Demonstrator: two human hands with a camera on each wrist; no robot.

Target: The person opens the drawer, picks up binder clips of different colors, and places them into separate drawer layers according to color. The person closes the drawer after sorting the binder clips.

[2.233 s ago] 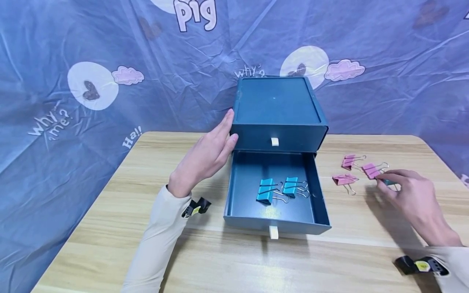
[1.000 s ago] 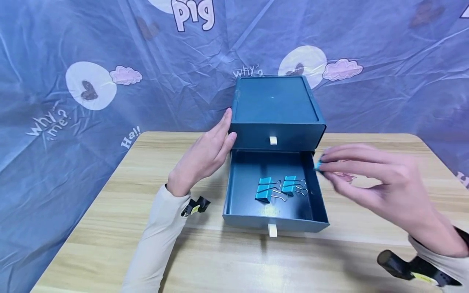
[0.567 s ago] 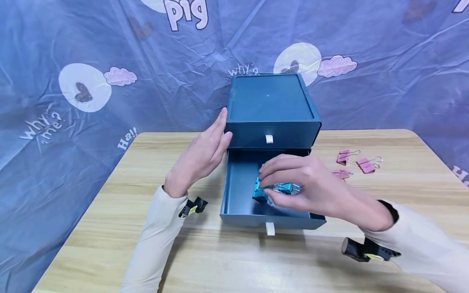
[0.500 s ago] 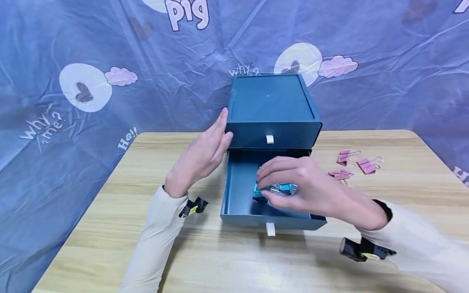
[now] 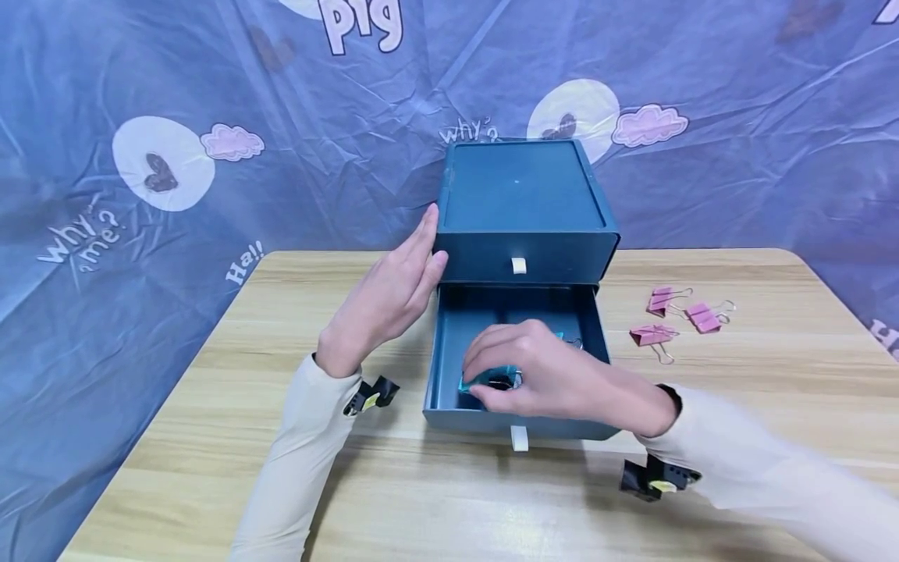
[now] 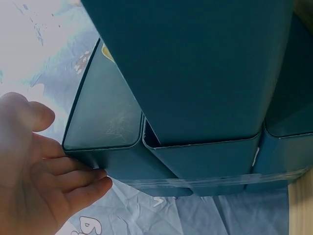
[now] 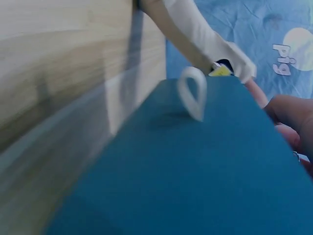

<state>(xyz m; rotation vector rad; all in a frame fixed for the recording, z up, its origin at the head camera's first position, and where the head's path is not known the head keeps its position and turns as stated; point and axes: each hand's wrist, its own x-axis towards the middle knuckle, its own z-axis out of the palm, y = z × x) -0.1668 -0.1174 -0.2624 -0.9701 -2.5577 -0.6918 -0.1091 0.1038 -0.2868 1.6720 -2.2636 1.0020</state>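
Note:
A dark teal two-drawer cabinet (image 5: 527,187) stands on the table with its lower drawer (image 5: 453,336) pulled out. My left hand (image 5: 386,300) lies against the cabinet's left side with fingers straight; in the left wrist view its fingertips meet the lower edge. Inside the lower drawer, my right hand (image 5: 541,371) pinches a teal binder clip (image 5: 497,375) between thumb and fingers, low over the drawer floor. Behind that hand, a bit of another teal clip (image 5: 559,335) shows; the rest is hidden. The right wrist view shows the drawer front (image 7: 195,166), blurred.
Several pink binder clips, among them one pink clip (image 5: 652,336) nearest the drawer, lie on the wooden table (image 5: 316,484) right of the cabinet. White pull tabs, like the lower tab (image 5: 519,439), stick out from both drawer fronts. A patterned blue cloth (image 5: 337,156) hangs behind.
My right hand has picked the teal clip from beside the pink ones, carried it left into the lower drawer, then moved further left and forward-edge-ward there. My left hand stays at the cabinet.

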